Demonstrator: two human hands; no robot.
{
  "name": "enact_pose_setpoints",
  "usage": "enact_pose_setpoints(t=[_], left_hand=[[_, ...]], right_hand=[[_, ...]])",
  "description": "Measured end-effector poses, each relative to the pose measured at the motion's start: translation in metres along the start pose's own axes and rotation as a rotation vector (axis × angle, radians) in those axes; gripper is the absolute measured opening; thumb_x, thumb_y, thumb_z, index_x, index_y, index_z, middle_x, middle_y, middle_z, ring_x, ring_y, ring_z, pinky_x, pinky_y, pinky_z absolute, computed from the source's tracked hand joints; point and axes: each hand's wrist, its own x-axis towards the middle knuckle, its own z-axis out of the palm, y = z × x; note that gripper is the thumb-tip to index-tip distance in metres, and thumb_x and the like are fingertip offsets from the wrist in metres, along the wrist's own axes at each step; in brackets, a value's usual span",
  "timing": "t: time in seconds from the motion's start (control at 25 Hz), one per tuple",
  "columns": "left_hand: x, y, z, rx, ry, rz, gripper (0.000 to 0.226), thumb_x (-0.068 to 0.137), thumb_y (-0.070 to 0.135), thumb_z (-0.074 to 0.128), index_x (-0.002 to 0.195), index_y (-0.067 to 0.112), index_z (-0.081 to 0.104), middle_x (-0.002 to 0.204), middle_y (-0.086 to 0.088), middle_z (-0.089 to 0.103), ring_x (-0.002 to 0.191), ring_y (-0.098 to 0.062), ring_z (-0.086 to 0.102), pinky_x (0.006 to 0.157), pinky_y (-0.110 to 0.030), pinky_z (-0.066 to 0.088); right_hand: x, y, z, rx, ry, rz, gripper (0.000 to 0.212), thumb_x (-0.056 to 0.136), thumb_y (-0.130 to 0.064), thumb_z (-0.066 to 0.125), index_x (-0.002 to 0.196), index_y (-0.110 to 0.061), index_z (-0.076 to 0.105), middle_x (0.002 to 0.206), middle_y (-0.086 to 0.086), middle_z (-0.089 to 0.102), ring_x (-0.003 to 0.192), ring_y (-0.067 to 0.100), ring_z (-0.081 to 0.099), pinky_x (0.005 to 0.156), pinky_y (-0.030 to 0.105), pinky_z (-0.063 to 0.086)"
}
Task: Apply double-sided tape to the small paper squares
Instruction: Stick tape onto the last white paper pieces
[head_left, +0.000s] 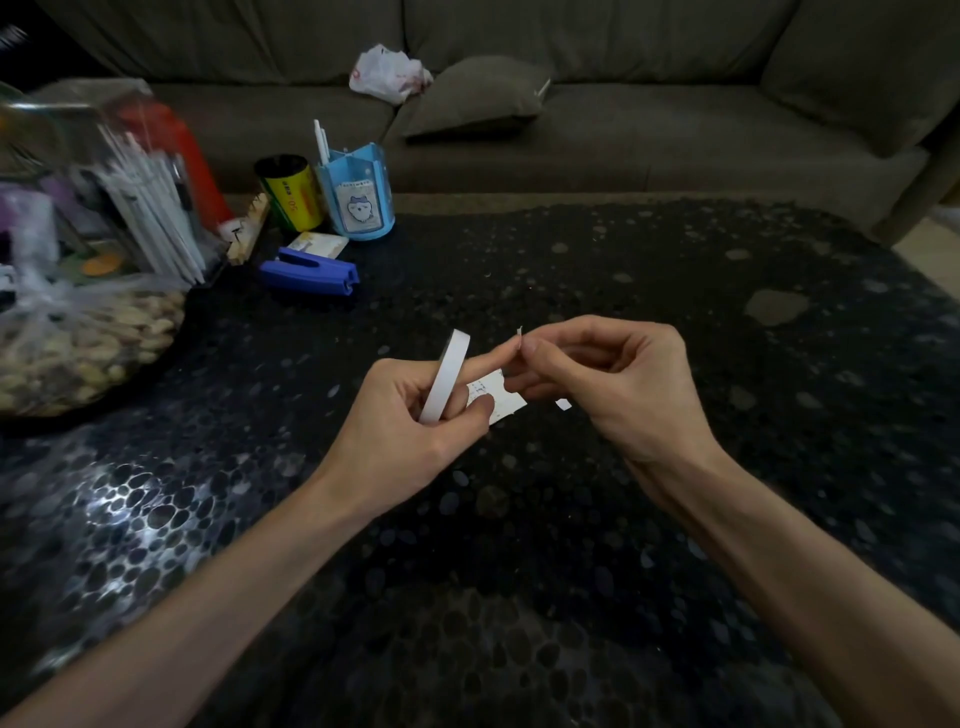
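Note:
My left hand (410, 415) holds a white roll of double-sided tape (445, 376) upright, with fingers through it, and its thumb presses a small printed paper square (496, 397) against the fingers. My left index finger points toward my right hand (602, 379), which pinches a tiny strip of tape or backing (519, 335) at that fingertip. A small white scrap (563, 404) lies on the dark table (519, 545) below my right hand.
At the far left stand a blue pen holder (358, 195), a yellow and black can (291, 195), a blue stapler (311, 270), a clear box of white sticks (130, 182) and a bag of nuts (78, 348). A sofa (623, 119) runs behind the table.

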Motion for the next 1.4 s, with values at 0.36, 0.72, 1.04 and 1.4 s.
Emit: enact_pose_setpoints(t=[0.36, 0.72, 1.04, 1.4], left_hand=[[0.001, -0.002, -0.001, -0.035, 0.0, -0.016, 0.013, 0.094, -0.001, 0.068, 0.104, -0.004, 0.077, 0.052, 0.014, 0.035, 0.052, -0.018, 0.03, 0.068, -0.04, 0.04], [0.001, 0.01, 0.001, -0.082, 0.0, 0.012, 0.054, 0.094, -0.003, 0.068, 0.111, 0.047, 0.077, 0.06, -0.011, 0.024, 0.056, -0.031, 0.026, 0.067, -0.038, 0.037], [0.001, 0.013, -0.002, -0.102, 0.005, -0.021, 0.043, 0.095, 0.006, 0.07, 0.12, 0.041, 0.076, 0.062, -0.026, 0.028, 0.061, -0.05, 0.03, 0.076, -0.041, 0.055], [0.002, 0.01, -0.005, 0.018, 0.004, 0.003, 0.029, 0.096, 0.002, 0.068, 0.113, 0.02, 0.08, 0.051, -0.006, 0.042, 0.051, -0.029, 0.037, 0.067, -0.038, 0.05]], right_hand=[[0.001, 0.0, 0.0, -0.017, -0.011, -0.034, 0.009, 0.093, -0.009, 0.076, 0.098, -0.003, 0.079, 0.087, 0.008, 0.081, 0.082, 0.023, 0.08, 0.076, 0.028, 0.064], [0.002, 0.0, -0.001, -0.001, -0.016, -0.045, 0.007, 0.092, -0.009, 0.077, 0.096, -0.003, 0.079, 0.085, 0.009, 0.081, 0.081, 0.024, 0.08, 0.074, 0.027, 0.063], [0.002, 0.001, 0.0, -0.025, -0.029, -0.065, 0.006, 0.092, -0.006, 0.077, 0.097, -0.002, 0.079, 0.086, 0.009, 0.081, 0.08, 0.023, 0.08, 0.072, 0.025, 0.062], [0.0, 0.001, -0.005, -0.402, -0.01, -0.264, 0.014, 0.091, -0.02, 0.081, 0.105, -0.016, 0.08, 0.091, -0.009, 0.079, 0.085, 0.007, 0.077, 0.079, 0.024, 0.062]])
